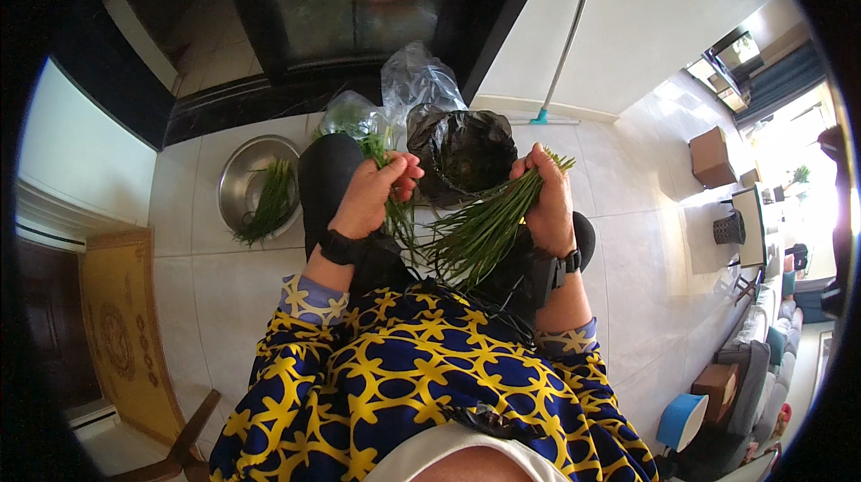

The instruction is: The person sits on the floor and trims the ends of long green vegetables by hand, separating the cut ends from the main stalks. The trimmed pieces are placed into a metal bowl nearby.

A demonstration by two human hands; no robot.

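Note:
My right hand point(550, 196) is closed around a thick bunch of long green stalks, perhaps chives point(477, 230), whose cut ends stick out at the top and whose tips hang to the lower left. My left hand point(380, 189) grips a smaller lot of the same greens point(401, 220) between thumb and fingers. Between and beyond both hands stands a black plastic bag point(463, 146), its mouth open. More greens lie in a clear plastic bag point(353, 115) beyond my left hand. At the left, a steel basin point(227, 166) on the floor holds another bundle of greens point(269, 203).
A second clear plastic bag point(420, 78) rests by the dark door frame. A floor squeegee with a teal joint point(540, 117) leans on the white wall. To the right are cardboard boxes point(712, 158) and a grey sofa point(757, 374); a wooden chair part point(195, 428) shows lower left.

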